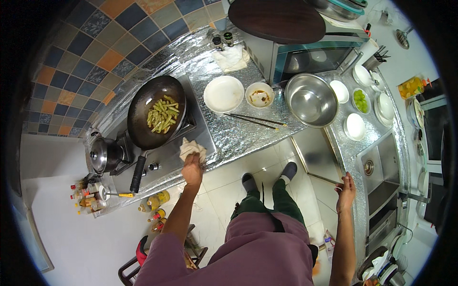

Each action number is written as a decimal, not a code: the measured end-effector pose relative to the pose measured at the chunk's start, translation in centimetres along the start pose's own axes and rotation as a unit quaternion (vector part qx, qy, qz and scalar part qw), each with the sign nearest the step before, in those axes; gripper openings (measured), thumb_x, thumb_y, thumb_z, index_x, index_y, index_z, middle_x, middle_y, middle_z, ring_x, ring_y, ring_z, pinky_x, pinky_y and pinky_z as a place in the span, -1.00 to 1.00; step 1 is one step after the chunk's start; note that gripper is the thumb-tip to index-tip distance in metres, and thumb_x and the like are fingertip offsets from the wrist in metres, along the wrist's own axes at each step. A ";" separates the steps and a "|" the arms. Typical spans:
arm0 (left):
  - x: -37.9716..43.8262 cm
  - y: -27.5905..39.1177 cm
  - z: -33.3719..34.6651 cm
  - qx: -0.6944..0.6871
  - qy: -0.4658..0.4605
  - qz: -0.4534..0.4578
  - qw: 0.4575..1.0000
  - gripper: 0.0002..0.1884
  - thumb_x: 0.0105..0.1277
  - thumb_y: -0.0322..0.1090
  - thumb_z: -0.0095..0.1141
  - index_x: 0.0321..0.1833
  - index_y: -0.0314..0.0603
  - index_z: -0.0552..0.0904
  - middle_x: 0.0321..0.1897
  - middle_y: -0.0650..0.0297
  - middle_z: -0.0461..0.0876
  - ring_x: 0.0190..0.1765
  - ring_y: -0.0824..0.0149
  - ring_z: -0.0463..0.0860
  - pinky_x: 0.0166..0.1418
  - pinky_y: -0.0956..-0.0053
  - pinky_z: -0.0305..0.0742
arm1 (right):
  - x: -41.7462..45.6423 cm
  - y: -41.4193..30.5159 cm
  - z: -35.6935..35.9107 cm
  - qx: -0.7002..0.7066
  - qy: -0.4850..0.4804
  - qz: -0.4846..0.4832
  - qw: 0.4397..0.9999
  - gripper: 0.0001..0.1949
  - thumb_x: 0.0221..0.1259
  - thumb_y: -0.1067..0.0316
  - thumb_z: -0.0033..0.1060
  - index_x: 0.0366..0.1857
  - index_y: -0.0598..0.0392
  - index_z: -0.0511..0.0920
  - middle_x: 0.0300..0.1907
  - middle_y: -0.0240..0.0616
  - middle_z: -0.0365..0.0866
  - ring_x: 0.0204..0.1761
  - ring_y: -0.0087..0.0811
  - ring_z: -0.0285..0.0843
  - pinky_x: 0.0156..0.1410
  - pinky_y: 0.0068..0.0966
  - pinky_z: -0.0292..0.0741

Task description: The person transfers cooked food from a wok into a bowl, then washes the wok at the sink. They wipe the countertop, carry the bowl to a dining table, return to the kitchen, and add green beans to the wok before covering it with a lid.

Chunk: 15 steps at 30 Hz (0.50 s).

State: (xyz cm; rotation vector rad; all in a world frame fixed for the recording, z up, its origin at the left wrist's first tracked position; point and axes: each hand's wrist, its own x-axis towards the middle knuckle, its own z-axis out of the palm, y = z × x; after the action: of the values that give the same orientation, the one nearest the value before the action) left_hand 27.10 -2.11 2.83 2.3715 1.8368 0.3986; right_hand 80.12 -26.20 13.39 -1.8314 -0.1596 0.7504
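My left hand (192, 171) holds a crumpled beige cloth (192, 148) against the right front part of the steel gas stove (209, 143). To its upper left, a black wok (137, 118) with cut green vegetable pieces (162, 115) rests on a burner, its dark handle (137, 175) pointing at the front edge. My right hand (345, 191) hangs in the air by the counter edge near the sink, fingers slightly bent, nothing seen in it. On the foil-covered counter lie a white plate (223, 94), a bowl with brown sauce remains (259, 95) and a pair of black chopsticks (254, 121).
A large steel basin (311, 100) stands at the counter corner, beside white bowls (354, 127) and a bowl of green fruit (361, 101). A lidded pot (103, 155) occupies the left burner. The sink (372, 161) is at the right. Oil bottles (157, 200) stand below the counter.
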 end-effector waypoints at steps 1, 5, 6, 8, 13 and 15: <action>0.8 1.9 0.4 0.008 0.040 0.036 0.999 -0.50 -0.02 -0.52 0.25 0.09 -0.18 0.63 0.12 0.12 0.63 0.21 0.04 0.56 0.17 0.27 0.56 | -0.2 -0.8 0.7 -0.002 -0.002 -0.004 1.000 -0.49 0.45 0.08 0.11 0.36 0.14 0.41 0.02 -0.28 0.54 -0.32 -0.54 0.50 -0.23 -0.57 0.50; 3.8 7.2 1.0 -0.045 0.011 0.085 0.995 -0.51 0.06 -0.52 0.24 0.14 -0.20 0.60 0.19 0.09 0.56 0.31 -0.05 0.47 0.33 0.23 0.45 | 0.2 -5.1 4.2 0.007 -0.018 -0.001 1.000 -0.51 0.46 0.11 0.09 0.36 0.13 0.42 0.04 -0.28 0.56 -0.30 -0.55 0.50 -0.21 -0.57 0.51; 4.2 7.7 1.2 -0.045 -0.002 0.107 0.993 -0.52 0.08 -0.52 0.23 0.14 -0.21 0.59 0.21 0.08 0.55 0.32 -0.08 0.45 0.37 0.23 0.42 | 0.6 -6.5 5.4 0.013 -0.038 -0.014 0.999 -0.52 0.47 0.12 0.08 0.36 0.11 0.42 0.07 -0.25 0.56 -0.30 -0.55 0.50 -0.20 -0.58 0.51; 5.1 8.5 1.8 -0.060 -0.027 0.130 0.989 -0.54 0.12 -0.51 0.20 0.15 -0.22 0.59 0.24 0.04 0.52 0.36 -0.14 0.41 0.42 0.20 0.36 | 1.4 -9.9 8.9 0.054 -0.074 -0.020 0.996 -0.52 0.48 0.13 0.05 0.38 0.06 0.40 0.06 -0.24 0.53 -0.28 -0.55 0.52 -0.17 -0.59 0.53; 4.6 9.7 0.7 -0.083 -0.042 0.123 0.988 -0.51 0.21 -0.48 0.14 0.26 -0.22 0.52 0.35 -0.05 0.39 0.44 -0.19 0.28 0.53 0.08 0.17 | 4.3 -19.7 18.0 0.149 -0.191 -0.077 0.967 -0.55 0.49 0.17 0.03 0.32 0.20 0.39 -0.06 -0.26 0.57 -0.30 -0.52 0.55 -0.16 -0.55 0.57; 3.4 12.5 -2.4 -0.121 -0.014 0.095 0.988 -0.50 0.23 -0.51 0.11 0.29 -0.21 0.51 0.31 -0.07 0.42 0.40 -0.17 0.33 0.50 0.10 0.22 | 5.7 -23.4 21.0 0.201 -0.206 -0.057 0.956 -0.66 0.47 0.20 0.05 0.14 0.20 0.46 -0.11 -0.25 0.57 -0.24 -0.45 0.60 -0.11 -0.51 0.64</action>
State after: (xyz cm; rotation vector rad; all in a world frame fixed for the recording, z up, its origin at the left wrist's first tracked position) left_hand 38.90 -2.21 8.69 2.3737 1.4606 0.5702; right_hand 78.51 2.45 27.54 -1.2553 -0.3516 0.9965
